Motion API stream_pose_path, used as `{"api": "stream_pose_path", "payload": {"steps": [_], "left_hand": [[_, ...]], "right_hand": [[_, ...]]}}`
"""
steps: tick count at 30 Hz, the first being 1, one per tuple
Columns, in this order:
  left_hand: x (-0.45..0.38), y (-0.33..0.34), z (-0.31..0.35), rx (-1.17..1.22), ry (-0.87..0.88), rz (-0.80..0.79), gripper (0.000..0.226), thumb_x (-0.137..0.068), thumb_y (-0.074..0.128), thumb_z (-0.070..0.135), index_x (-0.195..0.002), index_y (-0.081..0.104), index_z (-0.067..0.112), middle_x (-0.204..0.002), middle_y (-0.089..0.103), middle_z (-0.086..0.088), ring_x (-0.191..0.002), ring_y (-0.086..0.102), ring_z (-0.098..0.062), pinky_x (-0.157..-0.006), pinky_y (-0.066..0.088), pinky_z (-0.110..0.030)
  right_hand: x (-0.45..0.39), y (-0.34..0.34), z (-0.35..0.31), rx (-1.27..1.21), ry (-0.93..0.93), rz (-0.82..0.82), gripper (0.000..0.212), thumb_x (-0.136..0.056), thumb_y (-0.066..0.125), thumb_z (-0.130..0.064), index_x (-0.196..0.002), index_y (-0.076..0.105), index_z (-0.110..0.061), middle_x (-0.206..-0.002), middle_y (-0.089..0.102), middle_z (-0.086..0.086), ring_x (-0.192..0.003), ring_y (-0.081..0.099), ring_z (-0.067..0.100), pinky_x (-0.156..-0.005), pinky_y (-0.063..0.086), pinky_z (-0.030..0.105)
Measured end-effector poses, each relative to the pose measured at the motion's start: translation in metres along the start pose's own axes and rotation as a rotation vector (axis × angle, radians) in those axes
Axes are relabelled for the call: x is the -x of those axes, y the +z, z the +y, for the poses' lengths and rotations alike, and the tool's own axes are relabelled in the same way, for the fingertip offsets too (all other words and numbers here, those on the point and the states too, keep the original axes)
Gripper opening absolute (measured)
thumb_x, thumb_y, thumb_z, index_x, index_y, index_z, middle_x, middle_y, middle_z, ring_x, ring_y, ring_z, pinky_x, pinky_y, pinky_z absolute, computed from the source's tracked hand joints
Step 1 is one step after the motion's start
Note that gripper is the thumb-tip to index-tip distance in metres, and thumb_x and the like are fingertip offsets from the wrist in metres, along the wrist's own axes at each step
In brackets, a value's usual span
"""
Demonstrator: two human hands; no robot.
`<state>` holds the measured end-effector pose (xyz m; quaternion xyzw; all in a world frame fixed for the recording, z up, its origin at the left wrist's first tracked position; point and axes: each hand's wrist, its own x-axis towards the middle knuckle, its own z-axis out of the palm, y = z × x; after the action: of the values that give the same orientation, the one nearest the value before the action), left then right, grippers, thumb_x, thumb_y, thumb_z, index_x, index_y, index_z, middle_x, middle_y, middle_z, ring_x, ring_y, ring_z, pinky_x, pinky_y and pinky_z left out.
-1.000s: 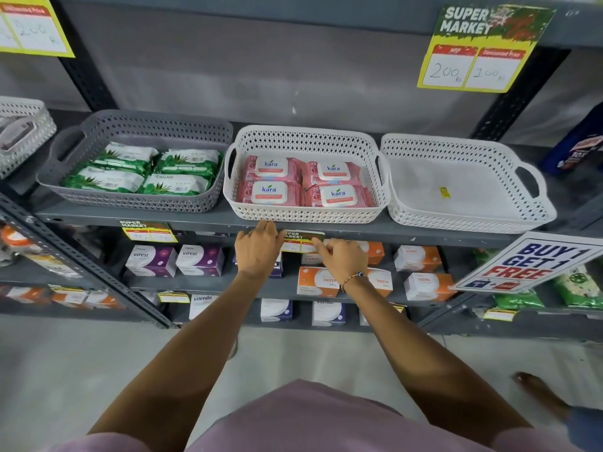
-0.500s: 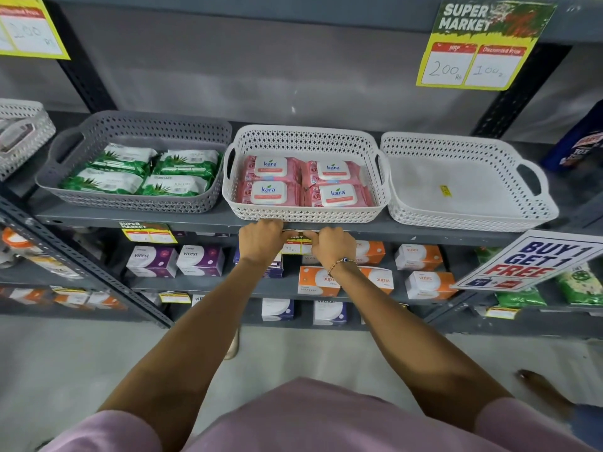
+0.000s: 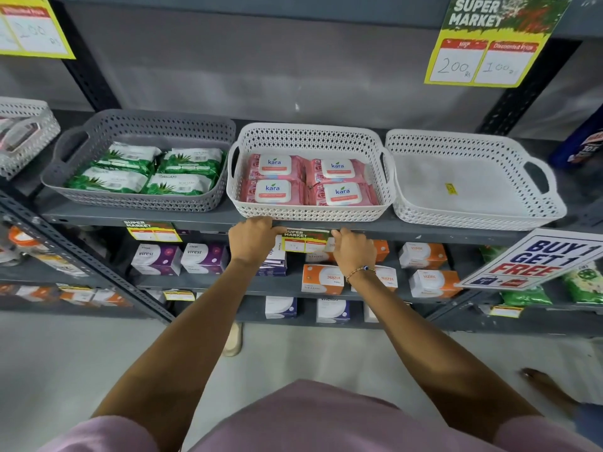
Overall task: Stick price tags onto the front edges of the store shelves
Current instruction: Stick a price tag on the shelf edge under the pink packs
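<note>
A small yellow and green price tag lies against the grey front edge of the shelf, under the white basket of pink kara packs. My left hand holds the tag's left end against the edge with curled fingers. My right hand pinches its right end, a bead bracelet on the wrist. Another price tag is stuck on the same edge further left, below the grey basket.
An empty white basket stands at the right on the shelf. A "Buy 1 Get 1 Free" sign juts out at the right. Boxes fill the lower shelves. Large price cards hang from the shelf above. A foot shows on the floor at right.
Both hands rose from below the shelf edge and pressed the tag up onto it. The left hand's fingers curled over the tag's left end.
</note>
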<state>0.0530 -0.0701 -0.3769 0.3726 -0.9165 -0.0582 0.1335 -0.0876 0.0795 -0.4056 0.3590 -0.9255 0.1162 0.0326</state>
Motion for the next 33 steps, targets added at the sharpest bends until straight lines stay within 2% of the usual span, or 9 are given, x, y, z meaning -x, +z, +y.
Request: {"api": "stream_pose_path", "payload": {"steps": [2, 5, 7, 12, 18, 23, 30, 33], "left_hand": [[0.001, 0.000, 0.004, -0.025, 0.024, -0.018, 0.052, -0.080, 0.060, 0.055, -0.058, 0.055, 0.008, -0.055, 0.062, -0.008, -0.051, 0.059, -0.029, -0.050, 0.034, -0.026], [-0.001, -0.001, 0.013, -0.065, 0.090, -0.034, 0.055, -0.079, 0.057, 0.061, -0.058, 0.057, 0.010, -0.055, 0.062, -0.006, -0.051, 0.058, -0.027, -0.050, 0.034, -0.026], [-0.003, -0.001, 0.019, -0.086, 0.134, -0.038, 0.056, -0.080, 0.055, 0.063, -0.060, 0.059, 0.010, -0.058, 0.065, -0.007, -0.054, 0.061, -0.028, -0.050, 0.033, -0.026], [-0.007, 0.002, 0.021, -0.150, 0.180, -0.067, 0.056, -0.086, 0.048, 0.060, -0.073, 0.062, 0.007, -0.073, 0.069, -0.011, -0.068, 0.064, -0.031, -0.056, 0.036, -0.030], [-0.005, 0.007, 0.019, -0.175, 0.176, -0.074, 0.059, -0.087, 0.044, 0.061, -0.071, 0.065, 0.007, -0.073, 0.069, -0.011, -0.070, 0.066, -0.032, -0.056, 0.038, -0.030], [-0.008, 0.006, 0.019, -0.164, 0.149, -0.100, 0.059, -0.087, 0.045, 0.060, -0.070, 0.065, 0.008, -0.072, 0.068, -0.012, -0.069, 0.065, -0.032, -0.056, 0.039, -0.030], [-0.010, 0.007, 0.011, -0.151, 0.129, -0.108, 0.060, -0.085, 0.045, 0.063, -0.063, 0.061, 0.010, -0.065, 0.067, -0.010, -0.062, 0.063, -0.030, -0.054, 0.039, -0.029], [-0.009, 0.008, 0.008, -0.125, 0.109, -0.101, 0.059, -0.084, 0.049, 0.062, -0.066, 0.063, 0.008, -0.066, 0.067, -0.011, -0.064, 0.065, -0.033, -0.055, 0.040, -0.030]], "right_hand": [[0.003, 0.001, -0.002, -0.005, -0.023, 0.017, 0.046, -0.099, 0.033, -0.041, -0.091, 0.062, -0.006, -0.085, 0.070, 0.018, -0.080, 0.065, 0.037, -0.056, 0.037, 0.032], [0.003, -0.004, -0.013, -0.050, 0.018, 0.069, 0.064, -0.096, 0.032, -0.050, -0.066, 0.063, -0.004, -0.069, 0.067, 0.019, -0.063, 0.063, 0.036, -0.050, 0.029, 0.027], [0.001, -0.006, -0.020, -0.040, 0.027, 0.055, 0.069, -0.094, 0.030, -0.055, -0.060, 0.061, -0.004, -0.068, 0.066, 0.019, -0.062, 0.062, 0.036, -0.049, 0.029, 0.028], [-0.004, 0.003, -0.026, -0.008, -0.035, -0.023, 0.068, -0.091, 0.034, -0.060, -0.071, 0.064, -0.002, -0.082, 0.068, 0.021, -0.076, 0.063, 0.038, -0.058, 0.035, 0.034], [-0.008, 0.007, -0.023, 0.003, -0.060, -0.074, 0.067, -0.089, 0.037, -0.061, -0.078, 0.067, -0.002, -0.085, 0.069, 0.021, -0.081, 0.064, 0.038, -0.063, 0.045, 0.036], [-0.009, 0.007, -0.019, -0.005, -0.022, -0.084, 0.066, -0.089, 0.036, -0.062, -0.078, 0.067, -0.004, -0.086, 0.069, 0.019, -0.081, 0.063, 0.037, -0.060, 0.038, 0.033], [-0.012, -0.005, 0.004, -0.009, 0.072, -0.081, 0.066, -0.083, 0.044, -0.067, -0.067, 0.063, -0.006, -0.075, 0.066, 0.015, -0.072, 0.062, 0.033, -0.053, 0.037, 0.029], [-0.012, -0.007, 0.007, -0.008, 0.101, -0.080, 0.067, -0.081, 0.045, -0.069, -0.067, 0.063, -0.007, -0.073, 0.065, 0.014, -0.071, 0.062, 0.033, -0.055, 0.038, 0.030]]}}
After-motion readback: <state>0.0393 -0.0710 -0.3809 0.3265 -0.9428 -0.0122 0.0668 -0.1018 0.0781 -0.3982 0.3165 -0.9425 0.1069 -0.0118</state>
